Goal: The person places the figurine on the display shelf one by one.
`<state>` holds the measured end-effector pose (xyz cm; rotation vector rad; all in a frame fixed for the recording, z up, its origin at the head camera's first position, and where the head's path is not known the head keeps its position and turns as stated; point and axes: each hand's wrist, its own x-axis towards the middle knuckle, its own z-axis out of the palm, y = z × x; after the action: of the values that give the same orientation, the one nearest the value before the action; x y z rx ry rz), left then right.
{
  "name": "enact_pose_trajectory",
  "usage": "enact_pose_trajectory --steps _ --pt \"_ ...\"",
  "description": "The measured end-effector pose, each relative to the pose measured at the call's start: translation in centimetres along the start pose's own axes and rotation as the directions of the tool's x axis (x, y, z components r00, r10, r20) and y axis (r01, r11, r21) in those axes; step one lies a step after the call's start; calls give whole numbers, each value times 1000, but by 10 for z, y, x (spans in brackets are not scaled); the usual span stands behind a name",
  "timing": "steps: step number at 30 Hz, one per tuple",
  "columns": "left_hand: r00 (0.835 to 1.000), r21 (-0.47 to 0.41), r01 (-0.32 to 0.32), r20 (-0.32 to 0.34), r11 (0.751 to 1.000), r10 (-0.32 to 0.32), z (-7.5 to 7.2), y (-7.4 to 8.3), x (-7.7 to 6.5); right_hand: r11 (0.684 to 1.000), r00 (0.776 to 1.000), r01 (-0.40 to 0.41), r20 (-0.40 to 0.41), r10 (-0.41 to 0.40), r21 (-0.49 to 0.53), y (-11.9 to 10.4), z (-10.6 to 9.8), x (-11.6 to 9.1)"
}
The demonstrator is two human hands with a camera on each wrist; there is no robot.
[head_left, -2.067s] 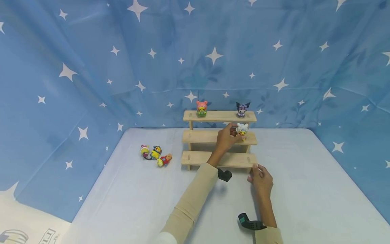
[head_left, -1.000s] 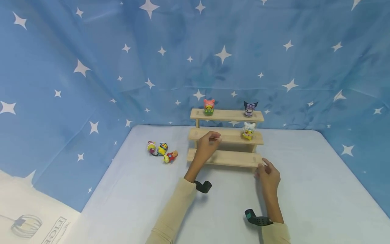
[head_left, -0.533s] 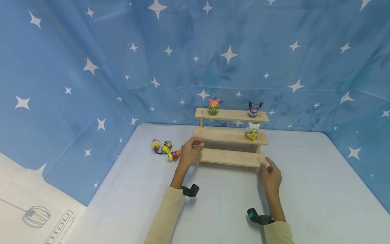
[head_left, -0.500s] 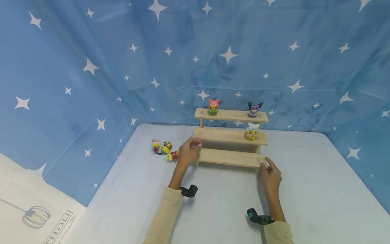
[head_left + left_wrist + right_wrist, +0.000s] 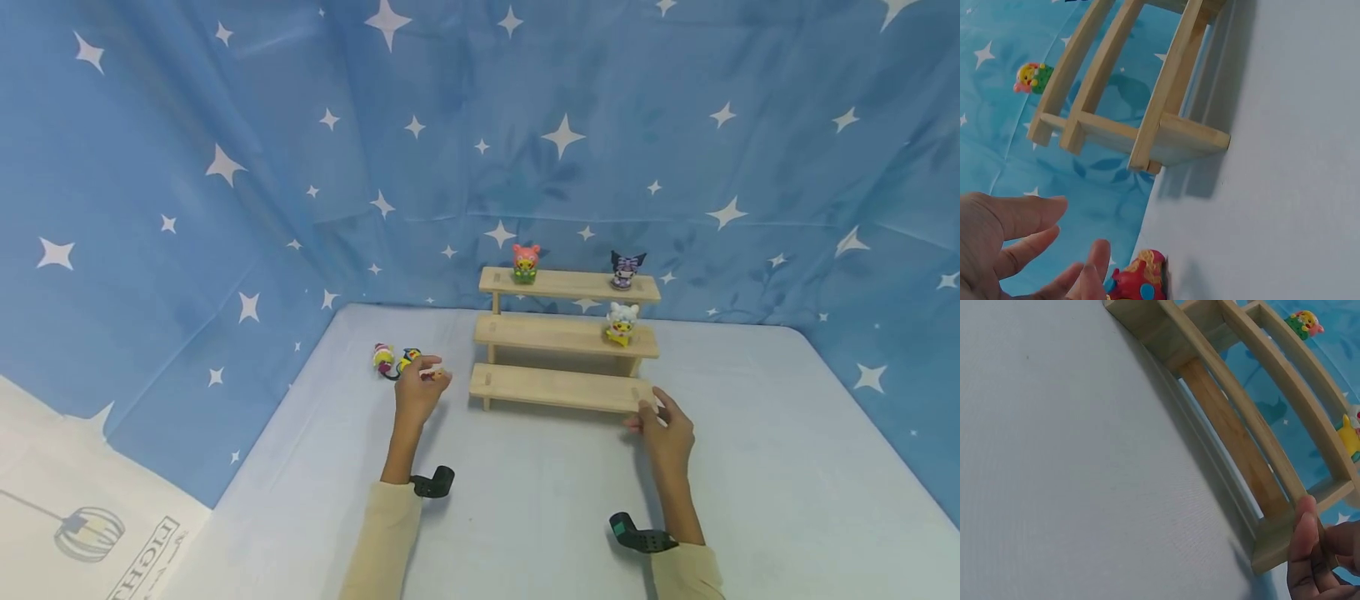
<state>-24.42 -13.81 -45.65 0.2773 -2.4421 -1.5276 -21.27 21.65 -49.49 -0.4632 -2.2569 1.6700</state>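
Observation:
My left hand [image 5: 417,395] hovers over the left group of figurines, thumb and fingers apart with nothing between them. Just beyond its fingertips in the left wrist view lies a red figurine [image 5: 1141,281], mostly covered by the hand in the head view. Beside it lie a yellow and blue figurine [image 5: 408,358] and a pink-hatted figurine [image 5: 383,358]. My right hand [image 5: 669,435] pinches the right end of the lowest board of a three-tier wooden display stand [image 5: 558,387]; the right wrist view shows thumb and fingers on that board [image 5: 1254,419].
On the top tier stand a pink and green figurine [image 5: 526,265] and a black-eared purple figurine [image 5: 626,270]. A white-hooded yellow figurine [image 5: 621,323] stands at the middle tier's right. Behind the white tabletop [image 5: 525,500] hangs a blue starry curtain [image 5: 450,100].
My left hand has let go of the white-hooded figurine on the middle tier and moved left and down to the lying figurines. The right hand stays at the stand. The head view has shifted slightly.

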Motion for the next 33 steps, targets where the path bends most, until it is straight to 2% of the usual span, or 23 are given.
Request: enact_pose_trajectory --steps 4,7,14,17,22,29,33 --pt "1000 62 -18 -18 998 19 -5 -6 5 998 1000 13 21 -14 57 3 1 1" --pt "1000 94 -7 -8 996 8 -7 -11 8 998 1000 19 17 -20 52 4 1 1" --pt "994 117 107 15 987 -109 -4 -27 12 998 1000 17 25 -19 62 4 2 0" --pt "990 132 134 14 982 -137 -2 -33 14 997 1000 7 26 -9 78 3 1 -1" --pt "989 116 146 4 982 -148 -1 -38 14 998 1000 -5 28 3 63 2 0 -3" --pt "980 42 199 9 979 -200 -1 -38 14 997 1000 -5 26 3 81 3 1 -3" --pt "979 26 203 3 979 -203 0 -40 15 998 1000 -8 25 7 56 3 1 -3"
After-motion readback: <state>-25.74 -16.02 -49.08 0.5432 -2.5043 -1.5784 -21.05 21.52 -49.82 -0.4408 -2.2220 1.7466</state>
